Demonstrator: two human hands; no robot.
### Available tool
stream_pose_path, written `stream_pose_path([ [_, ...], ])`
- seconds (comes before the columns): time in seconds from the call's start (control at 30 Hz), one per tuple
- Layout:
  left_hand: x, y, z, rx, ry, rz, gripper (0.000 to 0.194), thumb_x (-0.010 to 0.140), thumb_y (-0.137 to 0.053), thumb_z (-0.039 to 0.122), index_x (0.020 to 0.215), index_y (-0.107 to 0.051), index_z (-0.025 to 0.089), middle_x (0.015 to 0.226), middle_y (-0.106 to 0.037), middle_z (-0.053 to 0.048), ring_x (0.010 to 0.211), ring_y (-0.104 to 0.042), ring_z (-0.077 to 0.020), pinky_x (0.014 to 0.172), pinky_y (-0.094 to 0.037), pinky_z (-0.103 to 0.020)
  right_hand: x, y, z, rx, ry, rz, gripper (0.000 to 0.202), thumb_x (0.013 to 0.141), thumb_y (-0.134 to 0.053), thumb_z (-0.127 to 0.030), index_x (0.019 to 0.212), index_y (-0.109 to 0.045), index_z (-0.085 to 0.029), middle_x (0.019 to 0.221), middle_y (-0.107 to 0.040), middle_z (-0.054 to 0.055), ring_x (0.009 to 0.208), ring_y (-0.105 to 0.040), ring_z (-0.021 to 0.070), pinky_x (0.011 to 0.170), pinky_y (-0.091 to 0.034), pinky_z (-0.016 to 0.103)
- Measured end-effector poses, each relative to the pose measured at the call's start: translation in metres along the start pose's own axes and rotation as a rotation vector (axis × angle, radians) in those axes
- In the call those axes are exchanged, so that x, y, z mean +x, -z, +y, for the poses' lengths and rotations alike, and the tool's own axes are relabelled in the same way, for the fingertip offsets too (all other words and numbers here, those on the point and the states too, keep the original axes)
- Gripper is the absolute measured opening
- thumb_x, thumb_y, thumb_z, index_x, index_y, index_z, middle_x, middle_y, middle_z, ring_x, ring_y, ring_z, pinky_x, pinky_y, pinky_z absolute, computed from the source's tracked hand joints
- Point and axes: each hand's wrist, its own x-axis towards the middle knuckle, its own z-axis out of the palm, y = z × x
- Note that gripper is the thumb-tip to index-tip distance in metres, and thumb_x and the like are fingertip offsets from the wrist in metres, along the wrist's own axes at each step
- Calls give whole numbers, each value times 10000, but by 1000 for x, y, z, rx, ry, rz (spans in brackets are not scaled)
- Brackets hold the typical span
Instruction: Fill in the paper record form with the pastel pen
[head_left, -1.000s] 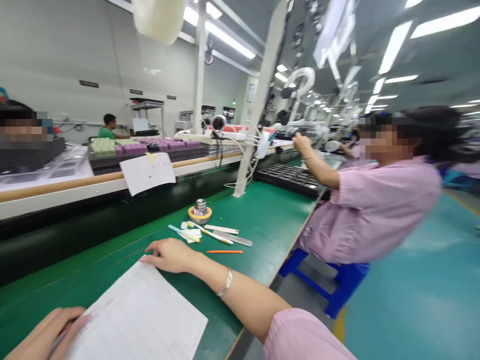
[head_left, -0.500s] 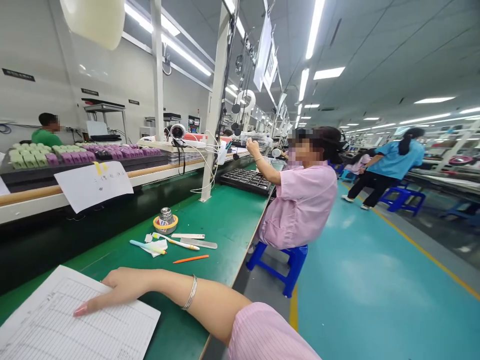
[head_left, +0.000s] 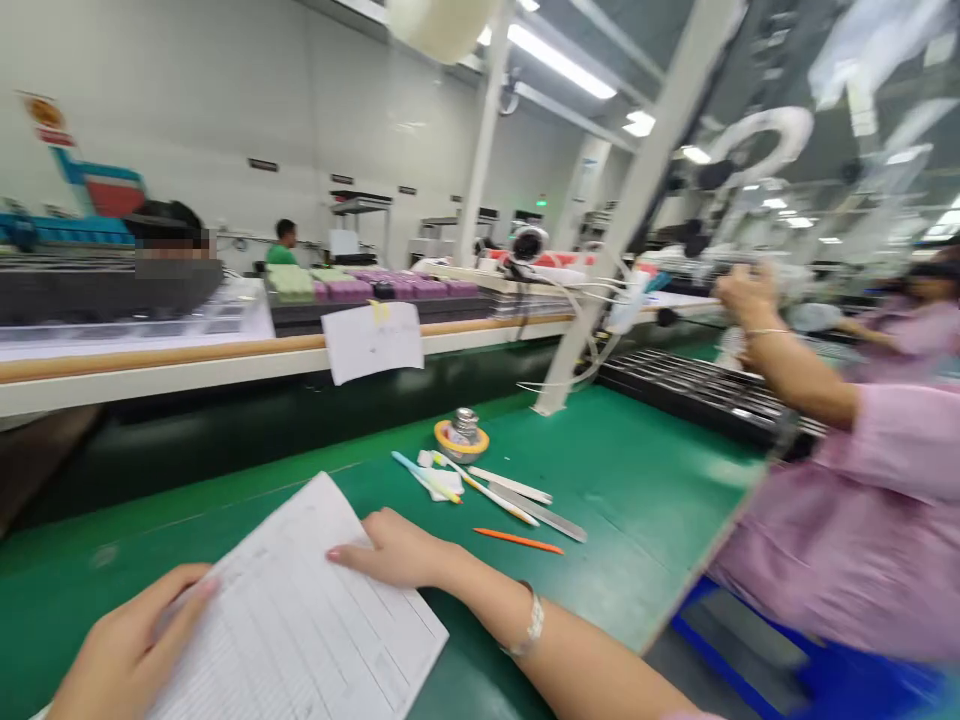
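A stack of printed form sheets [head_left: 300, 600] with ruled lines lies tilted at the front of the green bench. My left hand [head_left: 131, 640] grips its left edge, thumb on top and fingers beneath. On the far right edge, my right hand [head_left: 397, 550] holds the sheets with the thumb over the top and the other fingers hidden below. Just beyond my right hand lie an orange stick [head_left: 517, 541], a white and yellow pen-like tool [head_left: 491, 492], a light blue one [head_left: 426, 475] and a flat metal strip [head_left: 540, 510].
A round dish with an orange rim [head_left: 461, 440] holds a metal bottle. Behind it rises a white post [head_left: 577, 345] with cables. A black gridded tray [head_left: 690, 390] sits near a co-worker in pink [head_left: 840, 530] at right. Purple and green blocks [head_left: 390, 284] line the raised shelf.
The view has swung left. My left hand has come into view, gripping the sheets. My right hand stays on them at the far edge.
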Motion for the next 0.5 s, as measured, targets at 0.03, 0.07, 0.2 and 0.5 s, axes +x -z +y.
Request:
stream_pose_path([
  [0.03, -7, 9, 2, -24, 15, -49, 471, 900, -438, 660, 1048, -691, 291, 1028, -735, 6, 908, -692, -230, 758, -533, -241, 2, -8, -2, -85, 14, 20, 628, 934, -416, -688, 566, -408, -179, 568, -470, 7, 598, -512, 147, 530, -277, 268],
  [0.07, -11, 15, 5, -43, 27, -84, 456, 916, -430, 642, 1050, -688, 291, 1026, -732, 6, 911, -687, -229, 772, -525, -246, 4, -14, -5, -142, 39, 33, 600, 957, -429, -628, 564, -426, -173, 578, -501, 27, 641, -546, 170, 553, -272, 279],
  [0.2, -11, 25, 23, -72, 48, -173, 428, 995, -333, 540, 1012, -671, 277, 1017, -721, 4, 934, -657, -230, 809, -484, -285, 2, -24, -16, -251, 100, 77, 532, 1004, -413, -492, 600, -524, -165, 633, -607, 75, 698, -621, 225, 594, -283, 302],
  [0.5, -49, 61, 20, -1, 107, -98, 278, 966, -462, 314, 970, -724, 220, 973, -725, -34, 890, -666, -206, 785, -459, -273, 13, -58, 15, -394, 130, 291, 480, 953, -467, -583, 640, -668, -280, 689, -629, 88, 700, -692, 240, 556, -460, 323],
])
